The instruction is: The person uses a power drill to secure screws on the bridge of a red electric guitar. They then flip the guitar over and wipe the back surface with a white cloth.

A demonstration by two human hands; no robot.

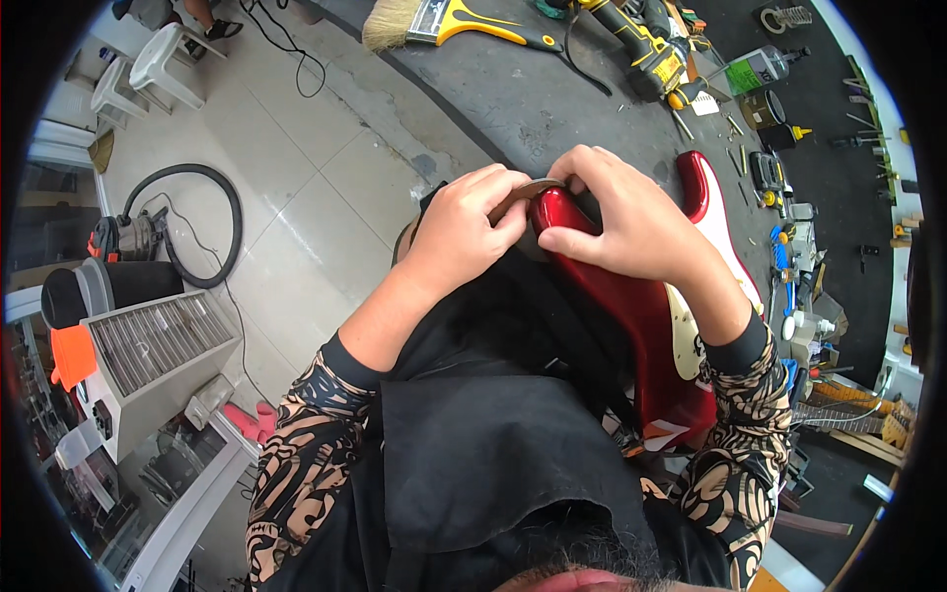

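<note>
Pointing lengthwise forward: red guitar body point(646, 335)

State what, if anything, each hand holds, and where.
The left hand pinches a thin brownish strip by its left end; the right hand grips the red electric guitar body by one horn. Whether it also holds the strip is unclear.

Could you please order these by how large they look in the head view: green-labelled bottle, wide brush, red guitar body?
1. Red guitar body, largest even though the right hand partly covers it
2. Wide brush
3. Green-labelled bottle
</note>
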